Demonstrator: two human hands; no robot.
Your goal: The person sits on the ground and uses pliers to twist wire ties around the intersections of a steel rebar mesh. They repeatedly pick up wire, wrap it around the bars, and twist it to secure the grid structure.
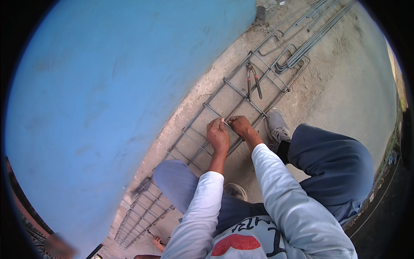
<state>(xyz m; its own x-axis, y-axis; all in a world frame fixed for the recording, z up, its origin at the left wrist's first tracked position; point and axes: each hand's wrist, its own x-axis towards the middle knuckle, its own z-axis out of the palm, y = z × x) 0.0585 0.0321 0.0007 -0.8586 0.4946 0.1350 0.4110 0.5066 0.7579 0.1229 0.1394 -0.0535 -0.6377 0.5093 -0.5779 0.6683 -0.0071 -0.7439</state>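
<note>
A long cage of steel reinforcing bars [199, 152] lies on the ground, running from lower left to upper right, with square stirrups crossing its long bars. Over its middle, my left hand [218, 134] is closed, thumb and fingers pinched together at a crossing bar. Just right of it, my right hand [241, 125] is also closed, its fingertips pinched at the same bar. Whatever the fingertips hold is too small to make out. End-cutting pincers [254, 82] with red and black handles rest on the cage beyond my hands, jaws pointing away.
A blue wall [112, 95] rises along the cage's left side. Loose bars with hooked ends [315, 39] lie across its far end. My grey shoe [278, 126] stands against the right side on dusty concrete. Another person's hand [158, 243] shows by the near end.
</note>
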